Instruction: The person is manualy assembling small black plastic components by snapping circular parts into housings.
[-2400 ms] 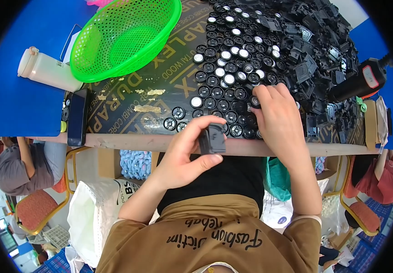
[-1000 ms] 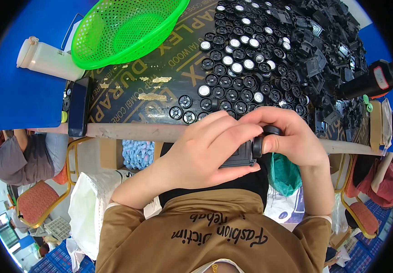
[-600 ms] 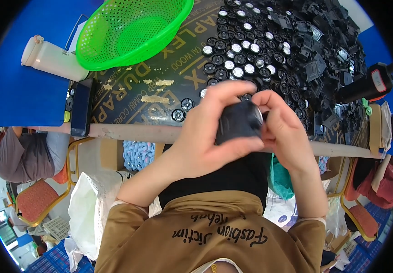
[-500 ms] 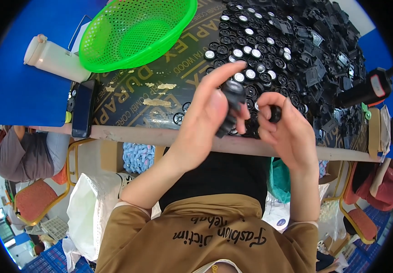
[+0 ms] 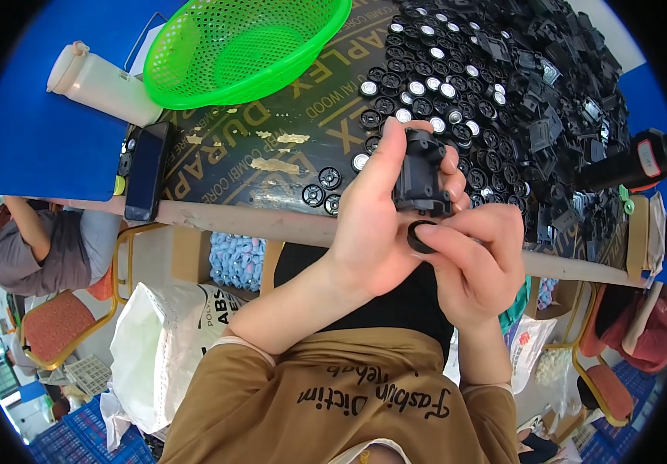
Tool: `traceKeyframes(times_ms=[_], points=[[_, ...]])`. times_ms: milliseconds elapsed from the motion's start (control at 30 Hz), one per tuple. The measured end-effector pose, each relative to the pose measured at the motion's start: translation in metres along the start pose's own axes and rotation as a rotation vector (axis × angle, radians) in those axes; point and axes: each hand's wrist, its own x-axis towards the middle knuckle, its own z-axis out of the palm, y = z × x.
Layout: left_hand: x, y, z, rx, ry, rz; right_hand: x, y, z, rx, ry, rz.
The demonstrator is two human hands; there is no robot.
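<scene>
My left hand (image 5: 368, 232) is curled around a black plastic part (image 5: 420, 176), boxy like a small toy-car chassis, above the near table edge. In my right hand (image 5: 484, 263) a small round black wheel (image 5: 418, 239) is pinched between thumb and fingers, close to the part's lower end and over my left palm. Whether the wheel touches the part, I cannot tell. Many black wheels (image 5: 421, 106), some with silver discs, lie beyond my hands. To their right spreads a heap of black plastic parts (image 5: 554, 143).
A green perforated basket (image 5: 194, 100) stands at the far left, beside a white lidded container (image 5: 102, 83). A dark phone (image 5: 146, 170) lies at the table's left edge. On the right is a black handheld tool (image 5: 629, 161). People sit on both sides.
My hands have come together nearer the table edge. The black plastic part has turned and now shows clearly in my left hand; the wheel in my right hand has moved down and left toward it.
</scene>
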Motion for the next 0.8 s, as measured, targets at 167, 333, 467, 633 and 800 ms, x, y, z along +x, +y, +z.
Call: traceKeyframes(times_ms=[167, 333, 467, 633, 800], points=[[-0.005, -0.009, 0.002, 0.102, -0.066, 0.104, -0.010, 0.003, 0.007, -0.042, 0.132, -0.045], [-0.009, -0.014, 0.002, 0.199, -0.146, 0.201, -0.006, 0.003, 0.009, -0.017, 0.250, -0.009], [-0.010, -0.019, -0.005, 0.321, -0.201, 0.335, -0.001, 0.000, 0.004, -0.034, 0.071, 0.042], [-0.011, -0.023, -0.005, 0.502, -0.212, 0.514, -0.003, 0.000, 0.008, 0.056, 0.116, 0.064], [0.009, 0.042, 0.005, 1.453, -0.323, 1.127, -0.008, 0.029, -0.028, 0.010, 0.052, 0.183]])
